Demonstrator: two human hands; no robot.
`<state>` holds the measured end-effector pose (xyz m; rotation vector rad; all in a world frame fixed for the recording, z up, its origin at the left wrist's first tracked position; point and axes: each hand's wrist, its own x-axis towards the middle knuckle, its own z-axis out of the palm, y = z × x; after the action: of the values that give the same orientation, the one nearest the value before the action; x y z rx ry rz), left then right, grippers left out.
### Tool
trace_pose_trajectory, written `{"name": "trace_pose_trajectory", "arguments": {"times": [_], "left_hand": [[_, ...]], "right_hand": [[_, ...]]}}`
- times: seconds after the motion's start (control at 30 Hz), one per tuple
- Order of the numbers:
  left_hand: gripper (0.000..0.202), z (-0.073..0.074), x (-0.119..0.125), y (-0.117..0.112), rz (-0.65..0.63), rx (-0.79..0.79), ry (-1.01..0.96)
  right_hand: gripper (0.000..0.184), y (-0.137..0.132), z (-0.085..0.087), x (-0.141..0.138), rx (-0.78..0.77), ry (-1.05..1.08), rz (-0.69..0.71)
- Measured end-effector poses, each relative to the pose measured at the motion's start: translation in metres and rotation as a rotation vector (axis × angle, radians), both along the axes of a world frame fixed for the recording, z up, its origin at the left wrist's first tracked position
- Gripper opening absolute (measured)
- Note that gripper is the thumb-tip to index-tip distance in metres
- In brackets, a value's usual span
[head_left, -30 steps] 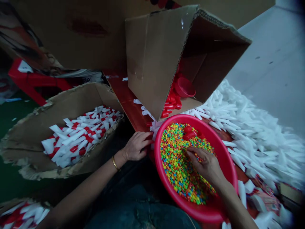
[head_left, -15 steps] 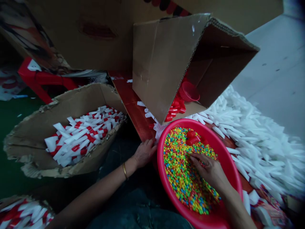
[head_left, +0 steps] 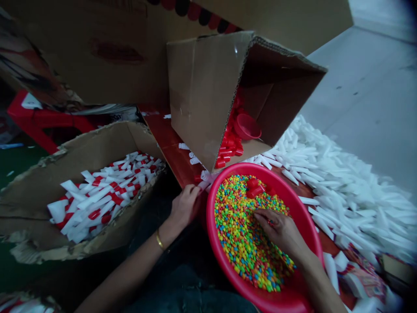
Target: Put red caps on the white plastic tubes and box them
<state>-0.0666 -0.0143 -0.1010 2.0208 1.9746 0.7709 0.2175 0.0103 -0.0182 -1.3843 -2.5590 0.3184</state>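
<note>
My right hand [head_left: 282, 230] rests in a red plastic basin [head_left: 213, 243] of small multicoloured candies [head_left: 234, 217]. Its thumb and fingers are drawn together at the candies, and the fingertips are partly hidden. A few red caps [head_left: 256, 190] lie on the candies beyond this hand. Left of the basin rim, my left hand [head_left: 184, 206], with a gold bangle at the wrist, has its fingers bent and closed on a pale white plastic tube [head_left: 203, 184]. Just beyond those fingertips lies a ribbed white tube end [head_left: 205, 175] beside a red piece.
A tilted cardboard box [head_left: 202, 95] holds red caps [head_left: 230, 150] and a small red bowl [head_left: 247, 127]. White tubes [head_left: 342, 182] are heaped at right. At left, a torn carton [head_left: 29, 221] contains white tubes with red caps [head_left: 97, 195]. A red stool [head_left: 42, 121] stands behind it.
The view has shifted, so the scene sits further left. My left hand has moved up to the white tube, its fingers now bent on it. My right hand stays in the candies.
</note>
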Motion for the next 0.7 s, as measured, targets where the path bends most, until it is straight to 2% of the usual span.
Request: {"name": "trace_pose_trajectory", "arguments": {"times": [0.1,0.2,0.27,0.37,0.43,0.47,0.6,0.7], "left_hand": [[0.019,0.023,-0.024,-0.014,0.11,0.115,-0.083],[0.015,0.062,-0.043,-0.026,0.17,0.306,-0.156],[0.015,0.092,-0.043,-0.028,0.12,0.411,-0.15],[0.017,0.122,-0.018,-0.023,-0.115,0.472,-0.158],[0.017,0.127,0.01,-0.015,-0.273,0.43,-0.194],[0.017,0.125,0.025,-0.011,-0.31,0.393,-0.22],[0.018,0.106,0.069,0.011,-0.279,0.134,-0.434],[0.02,0.093,0.081,0.024,-0.245,-0.008,-0.657]], "right_hand": [[0.028,0.0,0.003,0.0,0.006,0.013,-0.009],[0.028,-0.001,0.008,-0.002,-0.008,0.029,-0.032],[0.027,-0.003,0.013,-0.003,-0.023,0.061,-0.045],[0.024,-0.007,0.02,-0.005,-0.016,0.149,-0.064],[0.023,-0.011,0.023,-0.006,0.038,0.21,-0.057],[0.023,-0.012,0.024,-0.006,0.083,0.237,-0.045],[0.025,-0.018,0.025,-0.007,0.246,0.28,0.025],[0.023,-0.019,0.025,-0.009,0.267,0.246,0.052]]}}
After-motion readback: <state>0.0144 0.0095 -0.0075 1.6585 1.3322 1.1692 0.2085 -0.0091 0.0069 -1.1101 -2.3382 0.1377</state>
